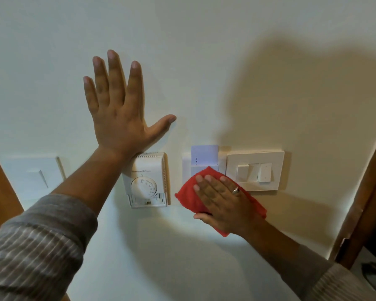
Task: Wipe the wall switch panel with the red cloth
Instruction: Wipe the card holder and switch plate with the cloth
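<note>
The white wall switch panel (256, 169) with two rocker switches is mounted on the cream wall at centre right. Just left of it is a white key-card holder (187, 168) with a card (204, 154) standing in its slot. My right hand (221, 202) lies flat on the red cloth (188, 197) and presses it against the wall over the lower part of the card holder and the switch panel's lower left corner. My left hand (117, 105) rests flat on the wall higher up to the left, fingers spread, holding nothing.
A white thermostat (147, 181) with a round dial sits under my left wrist. Another white plate (33, 177) is on the wall at far left. A brown wooden door frame (369, 192) runs down the right side, and wood shows at the left edge.
</note>
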`<action>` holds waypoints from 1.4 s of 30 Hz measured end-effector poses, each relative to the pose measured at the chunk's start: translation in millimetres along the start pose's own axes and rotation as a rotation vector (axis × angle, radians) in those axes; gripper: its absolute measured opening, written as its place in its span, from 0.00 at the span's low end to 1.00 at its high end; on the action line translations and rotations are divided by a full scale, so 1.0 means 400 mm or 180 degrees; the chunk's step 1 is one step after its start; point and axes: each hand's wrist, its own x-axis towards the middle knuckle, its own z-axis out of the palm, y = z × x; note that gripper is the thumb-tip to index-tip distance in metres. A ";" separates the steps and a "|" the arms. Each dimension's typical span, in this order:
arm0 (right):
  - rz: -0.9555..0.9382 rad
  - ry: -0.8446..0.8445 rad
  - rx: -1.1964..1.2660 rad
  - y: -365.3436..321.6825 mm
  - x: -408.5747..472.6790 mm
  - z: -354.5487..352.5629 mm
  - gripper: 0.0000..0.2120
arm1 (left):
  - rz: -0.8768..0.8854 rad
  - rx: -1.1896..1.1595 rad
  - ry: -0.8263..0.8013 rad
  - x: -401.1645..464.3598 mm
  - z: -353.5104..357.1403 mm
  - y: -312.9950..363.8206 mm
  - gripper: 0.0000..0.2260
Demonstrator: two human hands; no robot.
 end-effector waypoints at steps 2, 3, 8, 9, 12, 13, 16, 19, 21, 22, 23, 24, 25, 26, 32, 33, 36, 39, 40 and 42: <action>0.0230 0.0056 0.0008 0.003 0.014 -0.006 0.43 | -0.0020 -0.0011 -0.0001 0.003 0.001 0.002 0.49; 0.0342 0.0052 0.0024 -0.004 0.029 -0.007 0.44 | -0.0023 -0.0010 0.0004 0.004 0.002 0.002 0.49; 0.0541 0.0011 -0.0089 -0.045 0.083 0.006 0.36 | -0.0008 0.0037 0.0090 0.002 0.015 -0.001 0.48; 0.0350 0.0026 -0.0122 -0.035 0.072 0.005 0.33 | -0.0007 0.0032 0.0105 0.002 0.015 -0.002 0.48; -0.0401 0.0032 -0.0035 0.027 0.023 -0.003 0.28 | -0.0003 -0.0009 0.0073 0.001 0.012 -0.001 0.47; -0.0511 0.0024 0.0015 0.046 0.014 -0.005 0.28 | -0.0005 -0.0018 0.0051 0.001 0.011 -0.001 0.47; -0.0183 0.0100 -0.0016 0.049 0.023 -0.003 0.29 | -0.0017 -0.0030 0.0042 0.002 0.010 -0.001 0.47; 0.0253 0.0105 -0.0112 -0.002 0.054 0.015 0.32 | -0.0018 -0.0002 0.0074 0.004 0.014 -0.001 0.47; 0.0219 0.0062 -0.0072 -0.021 0.056 0.023 0.31 | -0.0006 0.0040 0.0103 0.003 0.018 -0.003 0.47; 0.0042 0.0025 -0.0056 -0.018 0.048 0.025 0.31 | 0.0001 0.0054 0.0112 0.003 0.018 -0.004 0.47; -0.0190 -0.0032 -0.0036 -0.009 0.034 0.025 0.31 | 0.0007 0.0056 0.0107 0.003 0.017 -0.004 0.47; -0.0401 -0.0073 0.0008 0.005 0.021 0.024 0.31 | 0.0009 0.0054 0.0100 0.002 0.015 -0.004 0.47; -0.0508 -0.0086 0.0057 0.022 0.011 0.020 0.32 | 0.0014 0.0043 0.0087 0.002 0.013 -0.004 0.47; -0.0490 -0.0057 0.0103 0.034 0.005 0.017 0.32 | 0.0014 0.0026 0.0070 0.000 0.010 -0.004 0.47; 0.0276 -0.0062 -0.0117 -0.030 0.051 0.019 0.32 | -0.0009 0.0014 0.0078 0.002 0.008 -0.002 0.47; 0.0183 -0.0079 -0.0108 -0.035 0.051 0.021 0.31 | -0.0005 0.0023 0.0089 0.003 0.009 -0.004 0.47; -0.0331 -0.0100 0.0055 -0.003 0.019 0.015 0.30 | 0.0005 0.0009 0.0074 0.003 0.008 -0.005 0.47; -0.0108 0.0017 -0.0005 0.029 -0.013 0.003 0.32 | 0.0002 -0.0015 0.0019 0.000 0.008 -0.005 0.48; 0.0003 0.0034 -0.0072 0.027 -0.013 0.002 0.32 | -0.0004 -0.0014 0.0028 0.002 0.009 -0.005 0.48; 0.0257 -0.0008 -0.0161 0.005 0.004 0.007 0.33 | -0.0010 -0.0014 0.0054 0.002 0.009 -0.004 0.48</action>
